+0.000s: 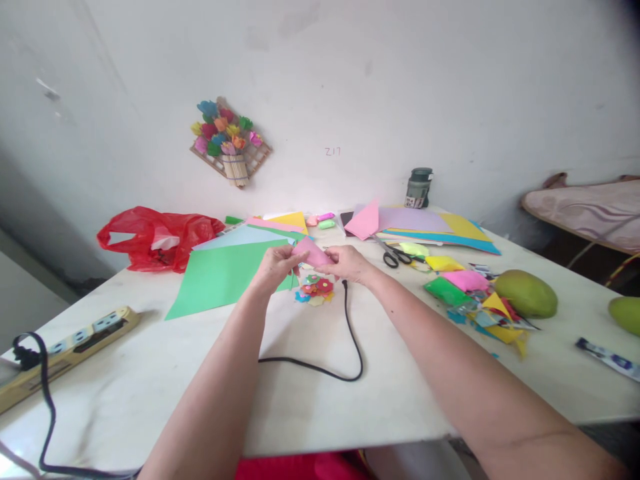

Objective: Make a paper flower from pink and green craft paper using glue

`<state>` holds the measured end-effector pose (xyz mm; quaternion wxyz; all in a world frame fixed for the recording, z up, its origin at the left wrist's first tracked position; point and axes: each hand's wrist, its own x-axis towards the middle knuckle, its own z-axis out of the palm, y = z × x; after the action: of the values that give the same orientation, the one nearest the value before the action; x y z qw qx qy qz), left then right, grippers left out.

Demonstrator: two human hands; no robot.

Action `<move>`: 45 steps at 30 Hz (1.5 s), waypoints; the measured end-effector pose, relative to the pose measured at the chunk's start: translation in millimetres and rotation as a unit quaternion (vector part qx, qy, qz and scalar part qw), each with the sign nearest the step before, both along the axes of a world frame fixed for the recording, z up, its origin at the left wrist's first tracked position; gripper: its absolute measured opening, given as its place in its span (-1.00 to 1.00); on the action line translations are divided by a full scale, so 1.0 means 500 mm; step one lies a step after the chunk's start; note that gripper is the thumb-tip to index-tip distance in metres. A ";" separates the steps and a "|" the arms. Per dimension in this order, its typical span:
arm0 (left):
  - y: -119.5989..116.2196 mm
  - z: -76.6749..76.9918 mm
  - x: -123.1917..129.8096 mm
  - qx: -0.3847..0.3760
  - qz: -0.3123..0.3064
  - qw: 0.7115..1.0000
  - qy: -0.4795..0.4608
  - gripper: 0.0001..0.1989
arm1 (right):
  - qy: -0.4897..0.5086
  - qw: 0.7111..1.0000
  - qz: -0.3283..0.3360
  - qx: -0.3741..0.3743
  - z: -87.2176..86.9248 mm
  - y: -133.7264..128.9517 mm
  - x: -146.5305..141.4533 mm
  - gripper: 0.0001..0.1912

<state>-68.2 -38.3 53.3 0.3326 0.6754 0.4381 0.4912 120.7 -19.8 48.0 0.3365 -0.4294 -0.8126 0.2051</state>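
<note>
A folded piece of pink paper is held up between my two hands over the table. My left hand pinches its left side, and my right hand grips its right side with closed fingers. Just below the paper lies a small pile of colourful paper flowers. A green sheet spreads out beside and partly behind my left hand. The end of a black cable rests near the flowers, below my right hand.
Scissors and a larger pink folded paper lie at the back. Clay packets and paper scraps sit beside a green mango on the right. A red plastic bag and a power strip occupy the left. A bottle stands by the wall.
</note>
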 end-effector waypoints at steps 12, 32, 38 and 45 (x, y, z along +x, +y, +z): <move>-0.017 0.015 -0.007 -0.028 -0.012 1.000 0.002 -0.67 | -0.005 1.000 0.020 -0.012 0.007 0.001 0.010 -0.70; 0.010 0.033 0.024 -0.068 -0.065 0.995 0.037 -0.71 | 0.172 0.967 0.080 -0.170 0.000 0.010 0.039 -0.76; 0.000 0.019 0.034 -0.075 -0.030 0.997 0.004 -0.70 | 0.159 0.968 0.072 -0.180 0.009 0.004 0.044 -0.61; -0.011 0.017 0.027 -0.142 -0.056 0.988 -0.035 -0.70 | 0.157 0.962 0.112 -0.195 0.014 -0.001 0.039 -0.54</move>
<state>-54.6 -43.9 61.8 0.4674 0.6274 0.4528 0.4276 140.3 -20.4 55.2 0.3448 -0.3551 -0.7365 0.4610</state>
